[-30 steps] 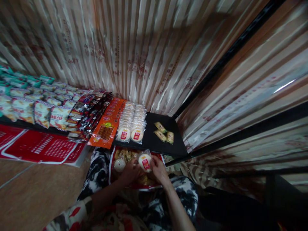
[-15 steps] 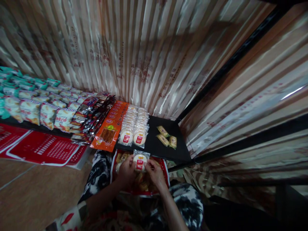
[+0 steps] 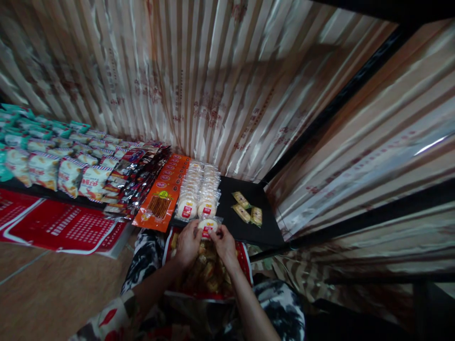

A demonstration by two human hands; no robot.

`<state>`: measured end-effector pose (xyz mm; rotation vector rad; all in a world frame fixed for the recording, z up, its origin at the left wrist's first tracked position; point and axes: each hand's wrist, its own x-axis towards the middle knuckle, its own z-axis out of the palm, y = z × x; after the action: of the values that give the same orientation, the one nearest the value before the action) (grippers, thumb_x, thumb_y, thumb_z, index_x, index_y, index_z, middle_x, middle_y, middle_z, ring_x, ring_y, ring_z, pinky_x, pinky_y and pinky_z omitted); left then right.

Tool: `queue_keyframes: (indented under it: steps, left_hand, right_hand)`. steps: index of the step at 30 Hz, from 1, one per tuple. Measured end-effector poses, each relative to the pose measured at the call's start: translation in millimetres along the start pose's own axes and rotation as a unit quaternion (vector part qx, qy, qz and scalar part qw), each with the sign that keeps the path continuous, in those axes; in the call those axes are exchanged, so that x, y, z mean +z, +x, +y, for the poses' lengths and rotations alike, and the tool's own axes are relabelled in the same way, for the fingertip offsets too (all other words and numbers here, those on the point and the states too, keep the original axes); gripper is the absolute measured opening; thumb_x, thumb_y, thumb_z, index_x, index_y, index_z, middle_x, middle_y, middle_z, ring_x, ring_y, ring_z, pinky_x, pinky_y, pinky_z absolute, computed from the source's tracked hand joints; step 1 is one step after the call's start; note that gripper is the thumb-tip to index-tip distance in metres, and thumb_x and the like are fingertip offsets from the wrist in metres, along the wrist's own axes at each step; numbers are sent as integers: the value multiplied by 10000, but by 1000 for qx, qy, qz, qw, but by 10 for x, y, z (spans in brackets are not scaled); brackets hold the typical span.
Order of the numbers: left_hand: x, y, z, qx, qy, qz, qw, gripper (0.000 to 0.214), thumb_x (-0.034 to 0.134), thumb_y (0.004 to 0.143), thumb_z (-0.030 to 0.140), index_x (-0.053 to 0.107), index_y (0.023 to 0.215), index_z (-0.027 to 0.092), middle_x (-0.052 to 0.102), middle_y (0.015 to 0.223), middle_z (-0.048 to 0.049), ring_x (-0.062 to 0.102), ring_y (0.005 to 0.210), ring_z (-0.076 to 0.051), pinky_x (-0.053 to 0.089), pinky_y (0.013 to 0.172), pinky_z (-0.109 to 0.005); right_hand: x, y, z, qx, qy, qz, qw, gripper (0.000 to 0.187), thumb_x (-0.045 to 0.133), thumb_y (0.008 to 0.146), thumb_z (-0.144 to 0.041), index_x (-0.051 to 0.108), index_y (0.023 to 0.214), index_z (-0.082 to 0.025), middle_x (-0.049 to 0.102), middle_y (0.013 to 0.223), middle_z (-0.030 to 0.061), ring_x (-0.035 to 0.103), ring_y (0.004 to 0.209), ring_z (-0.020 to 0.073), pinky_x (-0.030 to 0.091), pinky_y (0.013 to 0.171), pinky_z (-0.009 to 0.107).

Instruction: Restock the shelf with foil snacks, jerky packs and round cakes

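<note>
A round white rice cracker packet (image 3: 207, 227), clear-wrapped with a red label, is pinched at its two sides between my hands. My left hand (image 3: 189, 242) grips its left edge and my right hand (image 3: 223, 243) its right edge. It is at the shelf's front edge, just below two overlapping rows of the same cracker packets (image 3: 187, 208). Under my hands, a red basket (image 3: 246, 265) on my lap holds several gold-wrapped snacks (image 3: 209, 277).
Three small yellow packets (image 3: 242, 213) lie on the black shelf (image 3: 227, 189) to the right. An orange snack bag (image 3: 161, 194), dark red packets (image 3: 133, 175) and white and teal bags fill the left. A red basket (image 3: 78, 225) stands below. Dark metal bars (image 3: 337, 104) cross the right side.
Both hands have moved forward with the cracker packet, bringing it from over the basket up to the front of the rows. The view has shifted slightly.
</note>
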<state>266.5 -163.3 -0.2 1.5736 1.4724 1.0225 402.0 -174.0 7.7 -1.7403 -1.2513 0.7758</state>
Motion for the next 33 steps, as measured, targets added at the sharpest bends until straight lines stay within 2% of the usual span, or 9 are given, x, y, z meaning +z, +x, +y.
queue_keyframes:
  steps: [4,12,18,23,27,30,33]
  left_hand:
    - [25,62,-42,25,21,4,999,322,444,835,230,536,1140,179,636,1103,-86,597,1014,-202,481,889,-367]
    - [104,81,-285,106,66,23,992,429,390,844,184,429,1269,150,517,1280,-138,481,1195,-229,462,948,-415]
    - [74,101,-316,137,118,43,983,399,375,854,161,462,1243,160,529,1256,-116,461,1209,-218,424,1002,-411]
    - [6,96,-246,180,182,60,965,373,395,849,150,531,1196,171,492,1294,-115,427,1234,-245,376,1040,-429]
    - [-14,103,-218,191,245,110,944,409,465,851,206,499,1258,184,350,1419,-136,258,1337,-316,279,1077,-495]
    - [25,157,-262,183,263,131,938,562,498,859,318,346,1368,134,210,1483,-184,128,1373,-356,257,1070,-525]
    - [78,218,-315,176,275,139,935,649,498,859,360,257,1401,98,137,1497,-219,80,1378,-367,258,1061,-537]
  right_hand:
    - [33,145,11,-17,-10,2,1000,313,570,663,-480,584,759,-183,666,702,29,577,567,159,465,590,272]
    - [57,294,52,-11,4,-3,1000,381,555,669,-574,544,708,-196,641,634,17,576,530,160,445,533,258]
    - [84,374,69,3,11,8,1000,404,535,672,-594,551,738,-195,644,644,16,589,521,159,443,521,254]
    - [98,394,47,-15,-61,23,998,331,514,711,-515,554,760,-190,625,664,26,580,566,170,450,573,271]
    - [137,334,41,-37,-114,41,992,315,515,733,-414,562,901,-152,616,807,72,576,614,173,467,626,290]
    - [172,300,49,-44,-120,57,990,450,515,744,-360,513,1111,-99,589,920,110,578,633,170,485,662,300]
    - [196,301,76,-58,-139,61,987,559,508,760,-329,436,1254,-75,567,965,131,579,659,179,493,687,315]
